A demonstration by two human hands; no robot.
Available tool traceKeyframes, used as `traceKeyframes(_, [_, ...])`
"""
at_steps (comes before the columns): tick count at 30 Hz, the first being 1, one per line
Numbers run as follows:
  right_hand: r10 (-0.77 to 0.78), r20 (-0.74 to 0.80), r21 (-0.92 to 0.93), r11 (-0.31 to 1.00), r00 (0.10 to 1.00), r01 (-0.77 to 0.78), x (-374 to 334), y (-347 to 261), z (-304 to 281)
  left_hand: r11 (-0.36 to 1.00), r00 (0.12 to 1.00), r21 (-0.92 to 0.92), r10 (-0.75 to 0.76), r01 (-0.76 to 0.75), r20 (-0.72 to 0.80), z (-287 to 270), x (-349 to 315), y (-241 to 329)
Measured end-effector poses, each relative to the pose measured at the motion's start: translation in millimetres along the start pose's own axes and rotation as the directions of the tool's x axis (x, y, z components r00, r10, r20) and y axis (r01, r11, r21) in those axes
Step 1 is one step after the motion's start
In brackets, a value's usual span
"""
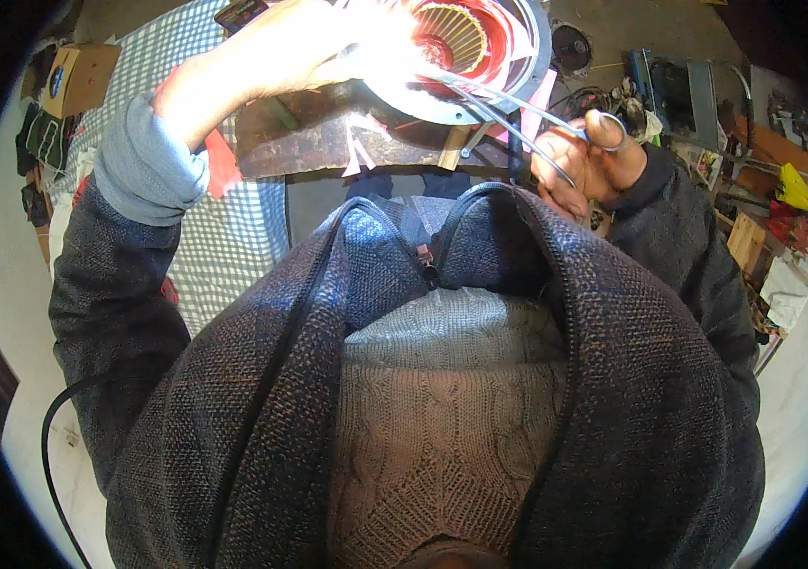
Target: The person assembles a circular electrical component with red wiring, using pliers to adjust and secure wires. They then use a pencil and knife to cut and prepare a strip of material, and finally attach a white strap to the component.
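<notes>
A round metal motor housing stands at the top, with a red-coated winding and a ring of yellowish slot strips inside. My right hand grips long metal scissors, the thumb through one handle ring. The handles are spread, and the blades point left toward the inside of the housing. My left hand reaches to the housing's left side near the blade tips. Strong glare washes out its fingers and the blade tips, so I cannot see what it touches.
Under the housing is a worn dark wooden board with pink-white paper scraps. A checkered cloth hangs at the left, near a cardboard box. Assorted tools and parts, including a yellow item, clutter the right side.
</notes>
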State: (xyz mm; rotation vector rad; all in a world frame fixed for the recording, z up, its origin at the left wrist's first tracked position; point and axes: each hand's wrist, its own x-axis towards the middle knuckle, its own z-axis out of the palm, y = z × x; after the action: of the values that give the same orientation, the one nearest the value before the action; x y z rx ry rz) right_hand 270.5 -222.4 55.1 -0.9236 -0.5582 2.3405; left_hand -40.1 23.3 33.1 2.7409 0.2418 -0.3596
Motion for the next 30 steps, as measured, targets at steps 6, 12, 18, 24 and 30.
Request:
traceKeyframes(6, [0.064,-0.018,0.011,0.998,0.998,-0.064,12.6,-12.2,-9.8,1.0,0.986,0.024,-0.008,0.012,-0.166,-5.6,3.3,11.6])
traceKeyframes(12, [0.115,0.034,-0.015,0.993,0.993,-0.114,-3.9,-17.5,-35.8,0.95,0.952,-0.138,0.255,-0.28,-0.17,-18.7,15.8,-0.7])
traceKeyframes(18, [0.179,0.045,-0.065,0.982,0.983,-0.176,7.6,-18.5,-50.0,0.983,0.99,-0.133,0.132,-0.123,0.059,-18.5,20.2,-5.4])
traceKeyframes(24, [0.214,-0.006,-0.095,0.972,0.977,-0.214,6.1,-23.7,-23.7,0.98,0.99,0.148,0.138,-0.132,-0.031,-3.6,11.0,-8.7])
traceKeyframes(30, [0.21,-0.211,-0.024,0.975,0.955,-0.22,18.2,-28.0,11.0,0.984,0.99,0.115,0.132,-0.136,0.042,-1.6,13.4,-10.2])
